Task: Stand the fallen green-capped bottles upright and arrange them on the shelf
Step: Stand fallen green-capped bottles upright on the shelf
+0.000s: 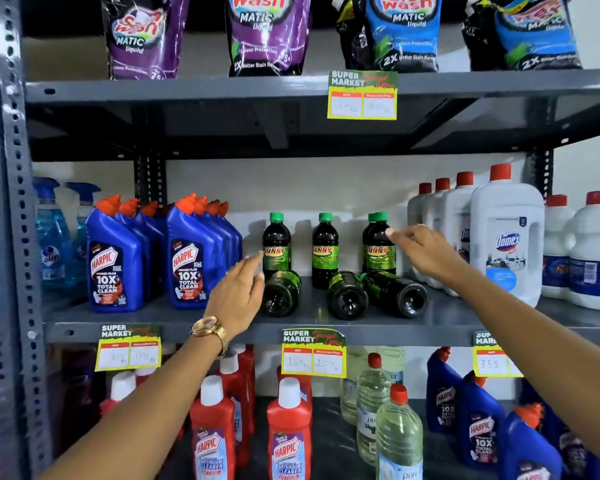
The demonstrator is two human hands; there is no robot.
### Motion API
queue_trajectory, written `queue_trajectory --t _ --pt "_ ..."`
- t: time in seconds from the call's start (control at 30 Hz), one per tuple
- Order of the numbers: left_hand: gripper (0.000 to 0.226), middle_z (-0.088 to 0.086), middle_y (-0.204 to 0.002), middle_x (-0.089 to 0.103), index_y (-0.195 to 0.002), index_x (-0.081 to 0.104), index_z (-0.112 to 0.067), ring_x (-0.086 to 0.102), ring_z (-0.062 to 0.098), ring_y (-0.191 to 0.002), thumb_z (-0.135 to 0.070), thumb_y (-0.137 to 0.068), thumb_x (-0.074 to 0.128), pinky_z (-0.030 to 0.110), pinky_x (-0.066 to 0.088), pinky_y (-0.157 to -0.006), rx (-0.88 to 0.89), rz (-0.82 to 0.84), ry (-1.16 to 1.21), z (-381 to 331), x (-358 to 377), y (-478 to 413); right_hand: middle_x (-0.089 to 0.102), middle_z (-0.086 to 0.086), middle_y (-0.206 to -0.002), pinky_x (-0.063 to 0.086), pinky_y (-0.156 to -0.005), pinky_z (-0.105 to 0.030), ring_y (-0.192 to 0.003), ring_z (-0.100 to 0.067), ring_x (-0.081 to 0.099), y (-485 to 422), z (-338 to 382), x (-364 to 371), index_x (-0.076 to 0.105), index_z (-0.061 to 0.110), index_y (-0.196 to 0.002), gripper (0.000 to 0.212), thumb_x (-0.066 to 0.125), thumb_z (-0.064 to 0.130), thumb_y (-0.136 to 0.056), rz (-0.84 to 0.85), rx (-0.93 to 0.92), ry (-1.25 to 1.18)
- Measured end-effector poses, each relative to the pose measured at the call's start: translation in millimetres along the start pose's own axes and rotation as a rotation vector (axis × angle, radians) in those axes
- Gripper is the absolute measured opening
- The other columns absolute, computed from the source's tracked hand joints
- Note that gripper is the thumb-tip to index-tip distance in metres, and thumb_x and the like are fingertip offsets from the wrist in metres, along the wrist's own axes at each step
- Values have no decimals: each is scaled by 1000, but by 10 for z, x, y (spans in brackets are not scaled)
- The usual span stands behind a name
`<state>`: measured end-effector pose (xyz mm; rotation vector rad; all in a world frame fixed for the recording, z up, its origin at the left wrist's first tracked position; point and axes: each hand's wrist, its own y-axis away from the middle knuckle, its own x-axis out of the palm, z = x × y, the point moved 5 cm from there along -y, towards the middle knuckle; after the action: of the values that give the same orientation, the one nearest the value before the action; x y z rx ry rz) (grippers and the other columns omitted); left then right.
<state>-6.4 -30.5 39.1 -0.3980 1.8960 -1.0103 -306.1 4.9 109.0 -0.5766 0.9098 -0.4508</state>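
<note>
Head | left grip (238, 292) wide beside fallen bottle (280, 293) | right grip (421, 249) wide

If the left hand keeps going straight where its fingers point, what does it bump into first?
Probably the leftmost upright green-capped Sunny bottle. The left hand points up and rightward at its label, with a fallen bottle just beside the palm. Depth is hard to judge, so it might brush that one first.

Left hand (238, 299) hides part of the leftmost fallen bottle (282, 292).
</note>
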Motion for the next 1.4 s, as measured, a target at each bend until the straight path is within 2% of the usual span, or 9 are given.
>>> queue_trajectory --t 0.07,0.17,0.4,0.57,0.73,0.93,1.17,1.3,1.4 --pt "50 12 -142 48 -146 34 -15 48 29 -127 -28 -98 31 40 45 -96 -119 78 -29 167 115 18 64 -28 -106 42 -83 -38 -106 -39 60 -41 -132 100 58 -11 -99 60 43 48 -95 126 140 -22" --pt "46 15 -129 60 -140 44 -15 55 34 -117 -23 -96 31 44 46 -95 -225 108 30 361 221 -12 56 -25 -129 44 -85 -36 -107 -35 58 -72 -271 307 48 -5 -133 65 45 48 -95 321 303 -4" --pt "35 26 -126 54 -116 54 -1 52 39 -115 -19 -90 37 38 42 -90 -346 531 -127 528 411 -96 18 -12 -161 18 -120 -48 -148 -31 20 -362 -505 838 21 15 -153 88 46 65 -85 604 369 156" --pt "49 20 -152 30 -139 38 -2 32 30 -139 -24 -98 23 36 24 -114 -285 717 -232 497 557 -133 18 -14 -161 20 -116 -43 -147 -32 19 -418 -644 932 22 9 -152 85 57 50 -87 547 515 -24" --pt "50 13 -158 18 -148 27 -12 24 26 -144 -26 -100 24 30 21 -115 -227 779 -219 461 542 -150 26 -15 -158 24 -114 -42 -145 -31 26 -380 -754 791 30 5 -148 78 60 46 -88 360 560 -266" --pt "41 18 -143 42 -134 44 0 41 30 -130 -15 -101 26 32 30 -105 -264 715 -153 477 499 -115 63 -22 -116 46 -75 -35 -87 -30 58 -277 -819 631 59 -1 -107 64 61 57 -81 -97 438 -416" --pt "37 9 -94 62 -94 62 -14 62 32 -91 -38 -93 34 32 35 -67 -228 190 -393 435 250 102 60 -23 -117 45 -87 -38 -109 -36 58 -399 -763 768 46 -4 -116 63 70 43 -80 -253 294 -378" --pt "44 3 -47 59 -53 58 -14 57 28 -41 -35 -81 33 20 20 -45 -93 -39 -391 370 173 271 52 -23 -132 40 -102 -42 -122 -37 52 -452 -802 869 33 0 -131 77 75 36 -78 -262 316 -387" --pt "42 0 -45 60 -50 59 -16 57 23 -39 -30 -83 38 19 26 -43 54 -131 -405 343 188 329 55 -20 -130 42 -99 -42 -120 -36 52 -450 -906 949 33 3 -133 70 69 32 -81 -177 362 -402"
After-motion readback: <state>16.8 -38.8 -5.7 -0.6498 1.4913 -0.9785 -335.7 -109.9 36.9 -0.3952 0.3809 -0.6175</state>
